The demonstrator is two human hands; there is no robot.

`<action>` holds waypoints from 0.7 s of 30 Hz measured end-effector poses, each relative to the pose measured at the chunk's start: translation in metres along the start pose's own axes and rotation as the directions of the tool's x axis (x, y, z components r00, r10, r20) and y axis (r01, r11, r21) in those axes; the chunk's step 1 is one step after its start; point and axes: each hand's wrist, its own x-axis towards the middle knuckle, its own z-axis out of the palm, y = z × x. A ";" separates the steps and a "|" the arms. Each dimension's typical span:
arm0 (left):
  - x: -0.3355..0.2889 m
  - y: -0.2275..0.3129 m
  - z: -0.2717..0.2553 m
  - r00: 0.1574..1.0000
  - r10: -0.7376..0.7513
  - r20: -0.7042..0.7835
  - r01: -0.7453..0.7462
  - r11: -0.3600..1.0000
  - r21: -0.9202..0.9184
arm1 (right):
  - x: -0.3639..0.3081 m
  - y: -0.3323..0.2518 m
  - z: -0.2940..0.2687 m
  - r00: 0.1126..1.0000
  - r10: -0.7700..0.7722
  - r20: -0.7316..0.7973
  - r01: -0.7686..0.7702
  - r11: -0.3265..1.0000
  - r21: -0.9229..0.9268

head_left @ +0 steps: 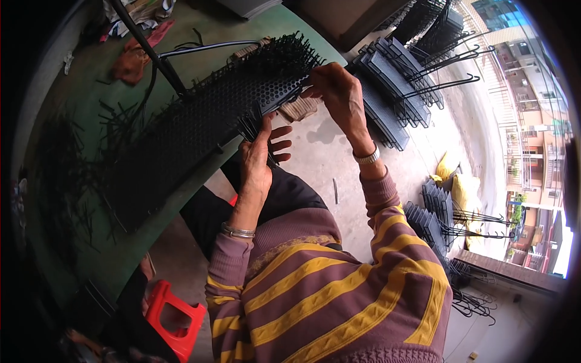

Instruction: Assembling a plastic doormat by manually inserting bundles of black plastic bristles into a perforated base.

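Note:
A long black perforated panel [200, 118] lies slantwise on the green table, its near edge toward my lap. My left hand [259, 158] is at that edge, thumb closed on a small bundle of thin black strips [248, 126], other fingers loosely curled. My right hand [340, 91] is at the panel's far right end, thumb and fingers pinched together. Whatever is between those fingertips is too small or hidden to make out. A heap of short black pieces [290, 54] covers the panel's far end, close to my right hand.
More black strips [66, 151] are strewn over the green table [145, 251] at left. A dark metal bar [142, 42] rises behind the panel. Stacked black racks with hooked rods [393, 78] stand on the floor at right. A red stool [181, 323] is below the table.

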 end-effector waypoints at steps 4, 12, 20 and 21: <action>0.012 -0.005 -0.006 0.999 -0.029 0.044 0.027 0.999 0.042 | 0.010 0.012 0.005 0.951 -0.286 -0.119 0.255 0.940 -0.225; 0.016 -0.016 -0.006 0.998 -0.064 0.025 0.067 0.986 -0.152 | 0.022 0.024 0.008 0.923 -0.382 -0.043 0.343 0.870 -0.355; 0.012 -0.012 -0.006 0.992 -0.117 0.047 0.124 0.970 -0.209 | 0.026 0.022 -0.001 0.928 -0.369 0.055 0.363 0.860 -0.359; 0.010 -0.010 -0.005 0.992 -0.120 0.039 0.126 0.972 -0.197 | 0.027 0.021 -0.003 0.935 -0.346 0.078 0.351 0.873 -0.339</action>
